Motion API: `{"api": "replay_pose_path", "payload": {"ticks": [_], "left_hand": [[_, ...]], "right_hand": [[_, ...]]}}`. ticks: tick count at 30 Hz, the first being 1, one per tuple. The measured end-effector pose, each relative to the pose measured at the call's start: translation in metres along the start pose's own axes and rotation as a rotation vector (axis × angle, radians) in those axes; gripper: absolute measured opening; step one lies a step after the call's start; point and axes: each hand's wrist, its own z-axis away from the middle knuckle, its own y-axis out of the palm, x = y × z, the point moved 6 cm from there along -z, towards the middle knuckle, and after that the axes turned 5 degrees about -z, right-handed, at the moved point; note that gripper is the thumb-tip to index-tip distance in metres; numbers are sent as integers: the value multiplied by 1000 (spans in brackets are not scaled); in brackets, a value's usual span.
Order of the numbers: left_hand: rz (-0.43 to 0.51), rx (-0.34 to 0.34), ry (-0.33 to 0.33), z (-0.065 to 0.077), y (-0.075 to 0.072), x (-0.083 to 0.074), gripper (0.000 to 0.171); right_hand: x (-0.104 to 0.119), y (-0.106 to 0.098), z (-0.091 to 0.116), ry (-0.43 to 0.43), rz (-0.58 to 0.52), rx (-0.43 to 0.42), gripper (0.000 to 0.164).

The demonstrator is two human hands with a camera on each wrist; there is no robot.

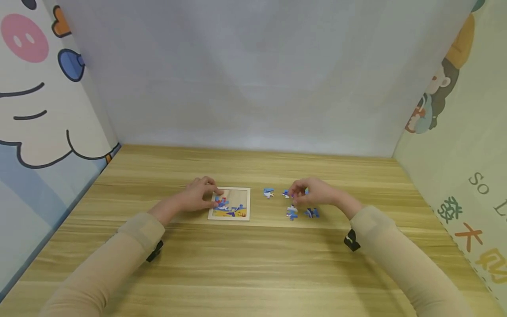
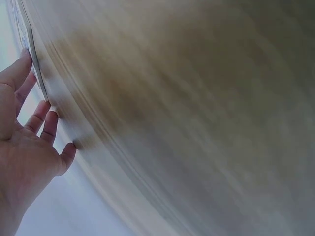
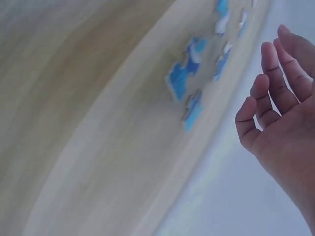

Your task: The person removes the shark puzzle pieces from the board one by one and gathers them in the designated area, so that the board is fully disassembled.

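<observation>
A square jigsaw tray [image 1: 229, 219] with a pale rim lies on the table, its lower part filled with a colourful picture and its upper part bare wood. My left hand [image 1: 196, 196] rests at the tray's left side, thumb and fingers touching the rim. In the left wrist view the fingers of that hand [image 2: 29, 142] are loosely bent along the tray's edge [image 2: 37, 64]. Over the loose puzzle pieces hovers my right hand [image 1: 313, 191], partly covering some of them. Seen from the right wrist, this hand [image 3: 283, 98] has loosely curved fingers with nothing visible between them.
Right of the tray lie several blue and white puzzle pieces, among them one at the back [image 1: 268, 193], one nearer [image 1: 292, 212] and another to the right [image 1: 312, 213]. The wooden table [image 1: 253, 268] meets a pale backdrop behind and printed panels at both sides.
</observation>
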Motion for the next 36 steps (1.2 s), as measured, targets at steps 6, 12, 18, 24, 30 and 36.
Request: {"api": "replay_pose_path", "payload": {"ticks": [6, 12, 18, 24, 30, 36], "left_hand": [[17, 19, 22, 0, 0, 3, 49], [28, 48, 51, 3, 0, 6, 67], [15, 48, 70, 3, 2, 7, 72], [-1, 4, 64, 8, 3, 7, 72], [-11, -46, 0, 14, 3, 10, 80], [-49, -48, -50, 13, 7, 17, 91]], "right_hand": [[25, -3, -9, -46, 59, -9, 21], [41, -3, -20, -28, 89, -28, 23], [56, 2, -32, -25, 83, -61, 27], [67, 11, -49, -70, 104, -83, 28], [74, 22, -64, -102, 84, -91, 39], [78, 35, -82, -132, 102, -114, 47]]}}
